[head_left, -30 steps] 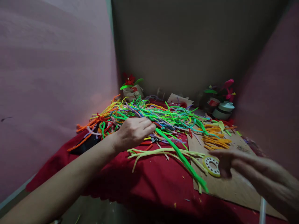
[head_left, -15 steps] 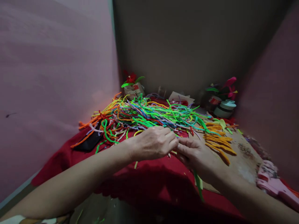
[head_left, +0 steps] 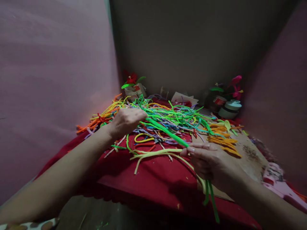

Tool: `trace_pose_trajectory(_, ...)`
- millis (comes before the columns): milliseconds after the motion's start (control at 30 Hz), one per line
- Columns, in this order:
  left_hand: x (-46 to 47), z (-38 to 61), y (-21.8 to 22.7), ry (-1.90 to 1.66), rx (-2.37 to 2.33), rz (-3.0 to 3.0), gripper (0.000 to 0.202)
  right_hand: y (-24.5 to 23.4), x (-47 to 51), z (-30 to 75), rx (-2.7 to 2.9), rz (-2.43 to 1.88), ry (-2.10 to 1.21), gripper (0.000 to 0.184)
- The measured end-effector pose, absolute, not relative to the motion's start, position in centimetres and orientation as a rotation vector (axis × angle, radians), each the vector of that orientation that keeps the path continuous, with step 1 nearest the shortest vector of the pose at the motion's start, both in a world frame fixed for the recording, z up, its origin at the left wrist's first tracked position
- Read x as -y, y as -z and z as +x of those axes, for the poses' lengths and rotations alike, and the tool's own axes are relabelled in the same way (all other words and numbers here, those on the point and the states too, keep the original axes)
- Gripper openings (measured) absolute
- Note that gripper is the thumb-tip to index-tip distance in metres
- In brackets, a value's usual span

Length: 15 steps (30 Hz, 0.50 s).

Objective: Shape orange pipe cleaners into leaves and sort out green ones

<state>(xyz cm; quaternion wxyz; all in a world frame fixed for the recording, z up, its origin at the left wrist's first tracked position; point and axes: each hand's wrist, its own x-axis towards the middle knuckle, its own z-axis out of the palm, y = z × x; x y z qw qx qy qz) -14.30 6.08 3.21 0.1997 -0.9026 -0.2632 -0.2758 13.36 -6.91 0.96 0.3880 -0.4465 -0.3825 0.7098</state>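
Green pipe cleaners (head_left: 169,132) stretch in a slanting bunch between my two hands. My left hand (head_left: 129,119) is closed at their upper end, above the left part of the heap. Lower down and to the right, my right hand (head_left: 203,158) pinches the same bunch between thumb and fingers, and green ends hang below it. Pale yellow pipe cleaners (head_left: 155,153) lie on the red cloth (head_left: 144,182) and pass beside my right hand. A hand tool with yellow and red handles (head_left: 145,145) rests behind them.
A heap of multicoloured pipe cleaners (head_left: 177,116) spreads across the back. Orange fuzzy pieces (head_left: 223,140) lie on a cardboard sheet (head_left: 250,169). A pink glue gun-like tool (head_left: 275,182) sits at right. Behind stand a lidded jar (head_left: 229,110) and red flowers (head_left: 131,78). Walls close in both sides.
My hands were together over the middle. My left hand has moved left and up, drawing apart from my right, and the green bunch now shows between them.
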Motion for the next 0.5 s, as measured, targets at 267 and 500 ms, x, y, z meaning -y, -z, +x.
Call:
trace_pose_trajectory(267, -3.9, -10.1, -2.4, 1.953, 1.900, -3.146, 0.019, -0.2, 5.8, 13.5, 1.011, -1.056, -1.709, 0.026)
trace_pose_trajectory(500, -1.9, -7.0, -2.2, 2.561, 1.466, -3.370, 0.033, 0.2, 5.8, 12.8, 1.002, -1.083, -1.675, 0.026)
